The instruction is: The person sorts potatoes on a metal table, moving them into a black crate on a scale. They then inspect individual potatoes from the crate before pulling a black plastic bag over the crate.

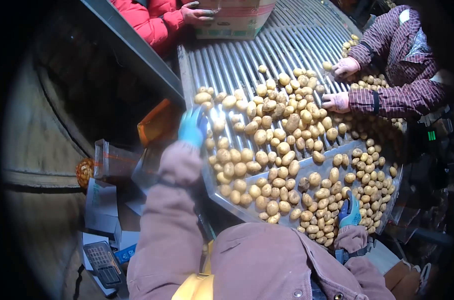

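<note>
My left hand (191, 129), in a light-blue glove with darker blue on the palm side, is at the left edge of the sorting table beside several potatoes (229, 102). Its fingers look extended and slightly blurred, with nothing visible in them. Among the potatoes (323, 194) on the table's near, smooth metal part rests my right hand (350, 211), gloved the same way. Its thumb and fingers are apart, curved beside the potatoes, and a small potato (345, 192) lies at the fingertips.
Across the roller table (207, 65), a co-worker's two pink-gloved hands (341, 85) touch potatoes. Another person's dark-gloved hand (197, 14) is on a cardboard box (232, 20). At lower left are a scale (105, 262), a white box (102, 206) and an orange crate (154, 120).
</note>
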{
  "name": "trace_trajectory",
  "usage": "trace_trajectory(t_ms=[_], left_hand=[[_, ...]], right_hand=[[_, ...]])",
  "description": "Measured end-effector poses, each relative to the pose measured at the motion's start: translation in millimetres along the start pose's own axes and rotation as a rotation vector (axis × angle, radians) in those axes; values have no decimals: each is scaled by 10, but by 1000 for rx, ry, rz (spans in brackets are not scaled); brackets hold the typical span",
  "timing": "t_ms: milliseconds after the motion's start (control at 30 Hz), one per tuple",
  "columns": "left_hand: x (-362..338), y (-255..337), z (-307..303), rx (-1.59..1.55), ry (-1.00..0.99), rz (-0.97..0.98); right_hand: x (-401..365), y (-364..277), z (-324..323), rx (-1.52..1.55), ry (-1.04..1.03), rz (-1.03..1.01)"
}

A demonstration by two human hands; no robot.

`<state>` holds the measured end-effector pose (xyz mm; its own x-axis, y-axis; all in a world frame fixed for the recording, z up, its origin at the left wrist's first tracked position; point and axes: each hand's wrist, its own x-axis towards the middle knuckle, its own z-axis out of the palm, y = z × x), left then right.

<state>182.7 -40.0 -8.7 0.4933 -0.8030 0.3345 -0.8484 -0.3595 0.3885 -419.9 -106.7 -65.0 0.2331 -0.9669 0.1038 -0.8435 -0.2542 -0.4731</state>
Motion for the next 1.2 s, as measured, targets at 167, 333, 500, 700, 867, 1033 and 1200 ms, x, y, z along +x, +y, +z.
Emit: trace_trajectory(t_ms=[167, 333, 500, 700, 867, 1033, 1200], left_hand=[[929, -75, 505, 491, -342, -177], [990, 377, 427, 562, -430, -261], [722, 201, 721, 654, -279, -130], [1050, -31, 767, -130, -196, -289], [777, 1072, 384, 150, -601, 462], [905, 1163, 714, 353, -629, 248], [984, 836, 742, -111, -657, 72]], right_hand=[[2, -12, 1, -59, 37, 20], [-15, -169, -58, 21, 60, 135], [-42, 38, 51, 72, 76, 180], [-72, -47, 16, 54, 109, 212], [-52, -127, -16, 119, 97, 232], [-83, -87, 18, 99, 134, 196], [-41, -186, -70, 74, 144, 140]])
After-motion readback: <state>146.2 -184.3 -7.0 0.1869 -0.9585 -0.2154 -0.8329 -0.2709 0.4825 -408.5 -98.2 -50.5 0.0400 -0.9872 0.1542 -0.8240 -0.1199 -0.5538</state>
